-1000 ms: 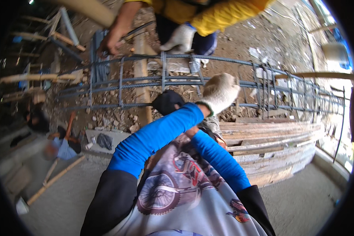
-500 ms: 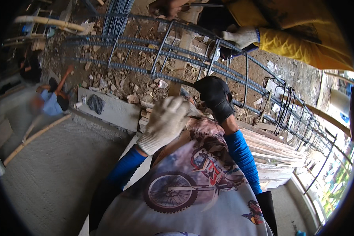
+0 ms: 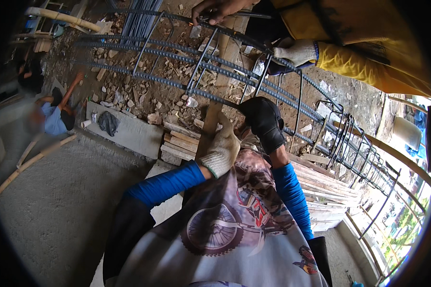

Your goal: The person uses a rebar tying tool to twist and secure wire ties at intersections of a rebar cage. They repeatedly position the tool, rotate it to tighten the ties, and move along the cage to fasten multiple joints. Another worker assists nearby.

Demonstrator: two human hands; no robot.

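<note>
A cage of ribbed steel rebar [image 3: 167, 56] with square stirrups [image 3: 199, 60] stretches across in front of me. My right hand [image 3: 264, 122], in a black glove, is closed around its nearest bar. The palm side and whatever else lies under the fingers are hidden. My left hand [image 3: 221, 149], in a cream knit glove, is just left of it, below the bar. A finger points up toward the bar, and the others are partly hidden; I see nothing held in it. A wooden board [image 3: 209, 125] lies behind the left hand.
Across the cage, a co-worker in yellow has a gloved hand [image 3: 296, 52] and a bare hand [image 3: 218, 10] at the far bar. Stacked planks [image 3: 316, 179] lie close on my right. Loose stirrups [image 3: 342, 136] bunch along the cage. Another person [image 3: 57, 117] is at far left.
My left hand has turned and its forearm has swung outward; its fingers now point upward. My right hand stays on the bar. The co-worker's bare hand has come further into view over the far bar.
</note>
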